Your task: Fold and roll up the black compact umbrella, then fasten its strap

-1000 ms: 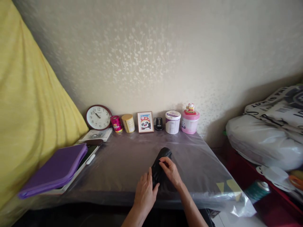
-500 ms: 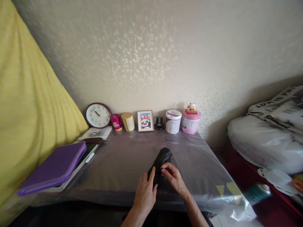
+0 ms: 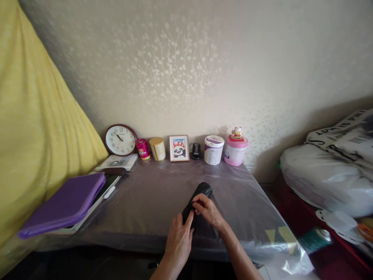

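Note:
A black folded umbrella [image 3: 200, 193] lies on the plastic-covered table [image 3: 145, 202], pointing away from me. My left hand [image 3: 180, 239] rests on its near end, fingers closed along the side. My right hand [image 3: 207, 210] sits on top of the umbrella's middle, its fingertips pinched together on the black fabric or a strap. The near part of the umbrella is hidden under both hands.
Along the wall stand a round clock [image 3: 120, 139], a pink tin [image 3: 143, 149], a yellow tin [image 3: 157, 148], a panda picture frame [image 3: 178, 148], a white tub [image 3: 213, 149] and a pink tub [image 3: 235, 150]. A purple folder [image 3: 62, 203] lies left. White sacks [image 3: 326, 179] are piled right.
My right hand has shifted a little farther up the umbrella and its fingertips have pinched together. My left hand's fingers have slid up along the umbrella's side. The umbrella has barely moved.

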`<state>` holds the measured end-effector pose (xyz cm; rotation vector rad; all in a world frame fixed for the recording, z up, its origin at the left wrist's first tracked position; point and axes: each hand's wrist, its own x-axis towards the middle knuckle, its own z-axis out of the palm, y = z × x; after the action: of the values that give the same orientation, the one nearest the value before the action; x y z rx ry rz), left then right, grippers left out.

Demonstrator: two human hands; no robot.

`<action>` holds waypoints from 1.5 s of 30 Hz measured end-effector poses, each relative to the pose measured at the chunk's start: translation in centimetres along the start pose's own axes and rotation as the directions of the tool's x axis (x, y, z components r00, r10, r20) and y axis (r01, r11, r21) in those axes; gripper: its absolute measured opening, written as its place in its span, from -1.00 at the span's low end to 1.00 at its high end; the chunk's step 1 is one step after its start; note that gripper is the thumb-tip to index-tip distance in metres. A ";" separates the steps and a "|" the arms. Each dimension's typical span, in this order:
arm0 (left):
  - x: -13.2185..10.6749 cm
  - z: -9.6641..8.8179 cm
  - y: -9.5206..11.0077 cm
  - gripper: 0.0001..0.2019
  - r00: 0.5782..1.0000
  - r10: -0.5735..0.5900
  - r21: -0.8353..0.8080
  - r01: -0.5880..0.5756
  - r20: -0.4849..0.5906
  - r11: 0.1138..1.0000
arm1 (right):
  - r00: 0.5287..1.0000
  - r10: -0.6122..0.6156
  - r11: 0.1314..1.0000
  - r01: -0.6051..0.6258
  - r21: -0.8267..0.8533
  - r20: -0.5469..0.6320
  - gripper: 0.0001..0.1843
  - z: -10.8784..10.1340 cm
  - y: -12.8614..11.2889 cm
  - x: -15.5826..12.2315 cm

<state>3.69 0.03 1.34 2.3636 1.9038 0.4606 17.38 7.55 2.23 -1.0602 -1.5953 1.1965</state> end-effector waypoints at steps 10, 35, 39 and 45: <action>-0.2 0.9 -0.6 -0.55 0.999 -0.004 -0.067 0.002 -0.032 0.998 | 0.981 -0.156 0.816 0.064 -0.575 -0.113 -0.88 1.2 -0.4 1.8; -2.6 -0.3 -3.8 -0.40 0.972 -0.056 -0.241 0.113 0.229 0.964 | 0.961 0.048 0.980 -0.099 -0.175 -0.271 -0.78 1.9 -0.1 0.0; -1.4 -0.3 -3.4 -0.39 0.980 -0.049 -0.184 0.085 0.192 0.979 | 0.946 0.012 0.950 -0.111 -0.290 -0.324 -0.76 1.6 -0.3 0.7; -0.1 2.1 -4.0 -0.40 0.990 0.055 -0.156 -0.035 0.129 0.987 | 0.925 -0.083 0.821 -0.147 -0.552 -0.370 -0.76 1.3 -1.0 1.3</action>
<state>0.52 1.15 -1.67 2.2819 1.6973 0.4248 15.67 8.30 3.16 -1.5970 -1.6552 0.4642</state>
